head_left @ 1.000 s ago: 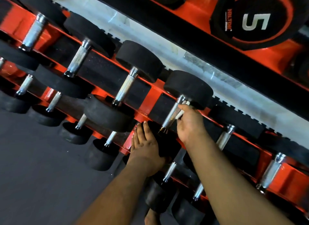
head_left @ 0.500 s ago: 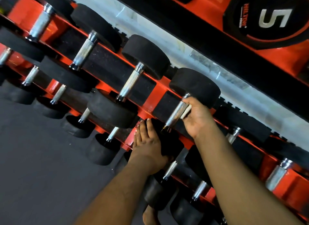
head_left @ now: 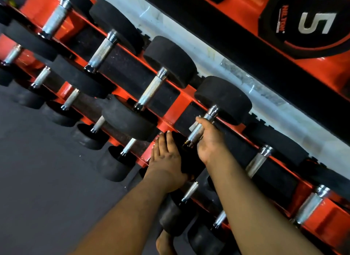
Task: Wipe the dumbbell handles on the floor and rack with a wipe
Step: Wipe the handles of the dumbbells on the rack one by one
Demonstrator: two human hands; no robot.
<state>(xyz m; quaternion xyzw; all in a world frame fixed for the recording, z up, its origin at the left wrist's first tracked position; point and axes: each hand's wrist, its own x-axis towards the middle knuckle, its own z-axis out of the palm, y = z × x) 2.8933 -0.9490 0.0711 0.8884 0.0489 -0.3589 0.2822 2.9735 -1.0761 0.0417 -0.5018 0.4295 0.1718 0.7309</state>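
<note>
Looking down from your head camera, you have a red steel rack running on a slant from the upper left of the frame to the lower right, its tiers lined with black rubber pads. Round black dumbbells sit across it in rows, their knurled silver handles pointing toward you. Your right hand is curled round the handle of one dumbbell on the upper tier, just right of the frame's centre, and a pale wipe shows as a small edge between your thumb and the metal. The far head of that dumbbell rests against the rack's back edge. Your left hand lies flat with fingers straight on the near black head of the same dumbbell, holding nothing.

Dark grey rubber floor fills the lower left of the frame. Behind the rack, a strip of pale flooring runs diagonally, with a toothed mat edge along it. In the upper right corner stands a second red frame carrying a black weight plate marked with a silver 5. A bare foot shows at the bottom edge, between your forearms.
</note>
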